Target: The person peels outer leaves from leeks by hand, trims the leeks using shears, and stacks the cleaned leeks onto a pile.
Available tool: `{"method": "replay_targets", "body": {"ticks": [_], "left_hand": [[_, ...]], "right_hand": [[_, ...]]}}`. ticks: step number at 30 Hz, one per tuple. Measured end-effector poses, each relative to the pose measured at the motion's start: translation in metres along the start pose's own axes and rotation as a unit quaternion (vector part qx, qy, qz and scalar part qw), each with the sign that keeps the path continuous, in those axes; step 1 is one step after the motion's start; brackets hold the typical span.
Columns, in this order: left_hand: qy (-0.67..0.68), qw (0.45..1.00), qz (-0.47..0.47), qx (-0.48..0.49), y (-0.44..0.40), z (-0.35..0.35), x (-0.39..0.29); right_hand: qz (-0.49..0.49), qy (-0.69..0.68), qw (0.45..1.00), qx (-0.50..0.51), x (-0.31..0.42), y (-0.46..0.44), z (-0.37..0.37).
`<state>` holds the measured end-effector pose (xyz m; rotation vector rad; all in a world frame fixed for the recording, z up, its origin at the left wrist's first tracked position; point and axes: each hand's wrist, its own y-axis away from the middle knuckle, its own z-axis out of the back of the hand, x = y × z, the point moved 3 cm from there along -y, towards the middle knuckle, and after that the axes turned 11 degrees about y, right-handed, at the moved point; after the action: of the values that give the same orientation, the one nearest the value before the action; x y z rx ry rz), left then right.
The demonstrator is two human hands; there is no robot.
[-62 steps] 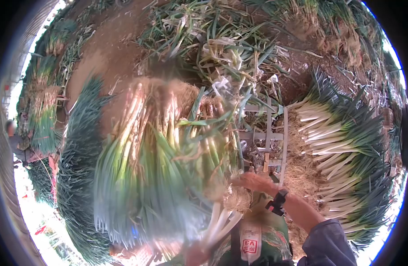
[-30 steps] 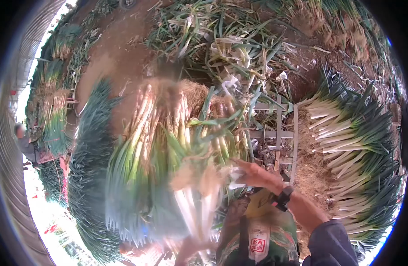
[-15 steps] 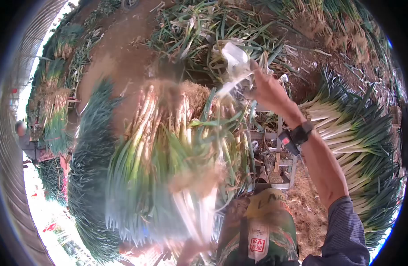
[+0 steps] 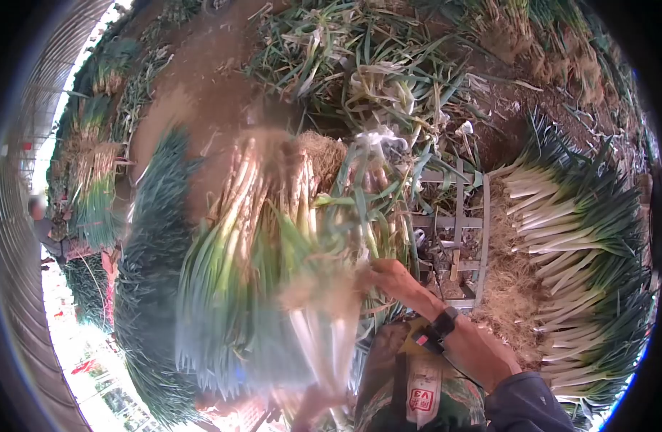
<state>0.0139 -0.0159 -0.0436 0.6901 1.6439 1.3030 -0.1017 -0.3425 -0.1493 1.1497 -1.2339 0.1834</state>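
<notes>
My left hand (image 4: 315,405), blurred at the bottom of the view, is closed around the stems of a few leeks (image 4: 341,349). Their white shanks point away from me, with brown roots (image 4: 320,295) at the far end. My right hand (image 4: 392,279) is beside those roots with its fingers pinched together; what lies between them, if anything, is hidden. Beyond both hands lies a heap of untrimmed leeks (image 4: 233,209) with soil-stained shanks and green tops. A pale torn scrap of peel (image 4: 381,140) rests at the heap's right end.
Cleaned leeks (image 4: 561,230) lie in a long row at right beside loose roots (image 4: 507,288). A metal frame (image 4: 483,237) stands near the middle. Stripped leaves (image 4: 374,50) cover the ground ahead. More leeks (image 4: 154,288) are stacked at left, where another person (image 4: 46,229) appears.
My right hand has come down and toward me from the leaf pile to the leek roots. White peel that was by it now lies on the heap. My left hand stays low.
</notes>
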Motion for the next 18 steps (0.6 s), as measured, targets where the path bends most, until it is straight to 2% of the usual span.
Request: {"method": "replay_targets", "body": {"ticks": [3,5,6,8,12,13,14,15,16,17,18], "left_hand": [[-0.014,1.0,0.003,0.012,-0.008,0.002,0.014],[-0.014,0.999,0.023,0.023,-0.011,0.003,0.023],[0.008,1.0,0.012,0.023,-0.013,0.003,0.022],[0.058,0.998,-0.009,0.02,-0.015,0.002,0.022],[0.025,0.999,-0.015,0.027,-0.022,0.006,0.036],[0.033,0.999,-0.018,0.037,-0.021,0.005,0.042],[0.038,0.998,-0.019,0.047,-0.018,0.006,0.05],[0.009,0.999,-0.017,0.051,-0.017,0.009,0.063],[0.004,0.999,-0.014,0.052,-0.015,0.013,0.074],[0.012,0.999,-0.009,0.051,-0.014,0.01,0.072],[0.026,0.998,-0.006,0.051,-0.013,0.008,0.07]], "right_hand": [[0.032,0.12,0.99,-0.06,-0.007,-0.012,-0.007],[0.098,0.316,0.933,-0.14,0.001,-0.015,-0.008],[0.13,0.408,0.886,-0.178,0.006,-0.018,-0.008],[0.102,0.4,0.891,-0.189,0.007,-0.023,-0.005],[0.065,0.357,0.898,-0.249,0.006,-0.027,0.011],[0.091,0.537,0.781,-0.306,0.006,-0.045,0.034],[0.099,0.527,0.771,-0.343,0.015,-0.05,0.064],[0.106,0.361,0.855,-0.358,0.037,-0.05,0.101],[0.122,0.076,0.928,-0.342,0.056,-0.046,0.139],[0.126,-0.018,0.936,-0.328,0.083,-0.037,0.155],[0.132,-0.008,0.939,-0.319,0.103,-0.027,0.153]]}}
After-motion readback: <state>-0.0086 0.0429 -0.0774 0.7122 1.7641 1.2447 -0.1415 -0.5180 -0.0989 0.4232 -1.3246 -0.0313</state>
